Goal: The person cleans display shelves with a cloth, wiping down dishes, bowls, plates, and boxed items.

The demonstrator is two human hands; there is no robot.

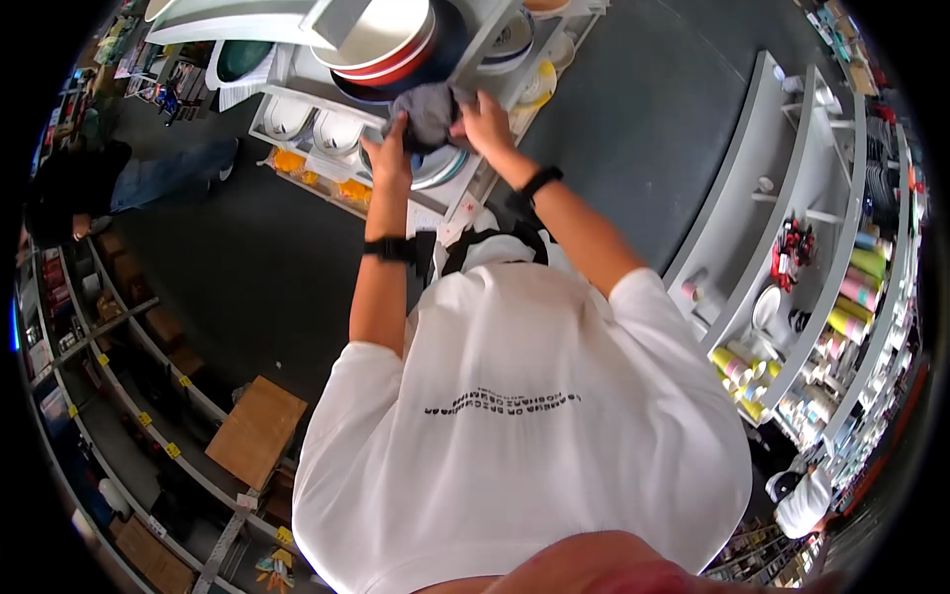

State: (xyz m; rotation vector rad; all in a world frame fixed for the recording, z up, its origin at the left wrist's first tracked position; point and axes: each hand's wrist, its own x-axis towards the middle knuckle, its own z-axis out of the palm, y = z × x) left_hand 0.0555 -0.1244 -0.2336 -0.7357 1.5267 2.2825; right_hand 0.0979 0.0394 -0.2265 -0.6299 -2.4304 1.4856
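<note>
Both my hands hold a crumpled grey cloth (431,115) in front of a white shelf unit (287,77). My left hand (389,158) grips its left side, with the thumb toward the cloth. On the right side, the fingers of my right hand (483,125) are closed on it. Just behind the cloth is a stack of large bowls (381,45), white, red and dark blue. Below it, plates (440,168) stand on a lower shelf, partly hidden by the cloth and my hands.
Grey shelves (732,188) with cups and plates run along the right. A person (84,188) is at the far left, another (804,503) at the lower right. A brown board (255,432) lies on the left-hand racks. Dark floor (633,109) separates the shelves.
</note>
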